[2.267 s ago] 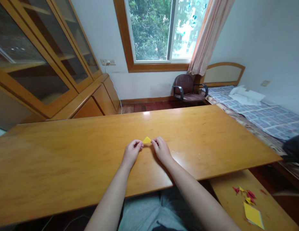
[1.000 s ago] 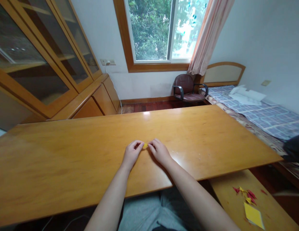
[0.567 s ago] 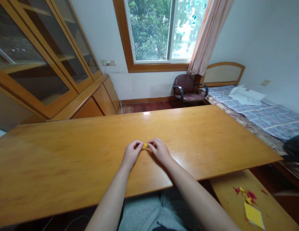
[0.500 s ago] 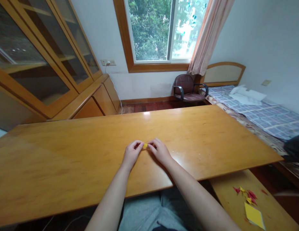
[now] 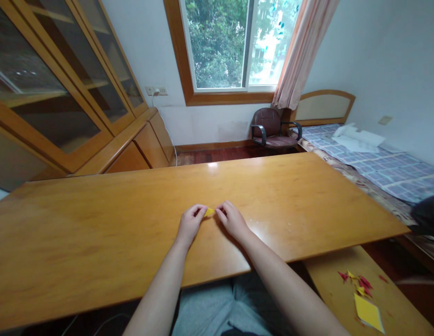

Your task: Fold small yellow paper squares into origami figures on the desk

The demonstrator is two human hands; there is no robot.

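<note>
Paper (image 5: 210, 212), yellow and folded small, sits between 2 hands above the near half of the wooden table (image 5: 115, 224). The left hand (image 5: 192, 224) pinches its left end between thumb and fingers. The right hand (image 5: 232, 219) has its thumb and fingertips close together at the other end; whether they grip it is too small to tell. To the right, on a lower surface (image 5: 332, 280), a yellow square pad (image 5: 368, 313) lies just beside a cluster of small red and yellow folded pieces (image 5: 361, 284). Beyond the table stands 1 chair (image 5: 268, 126).
</note>
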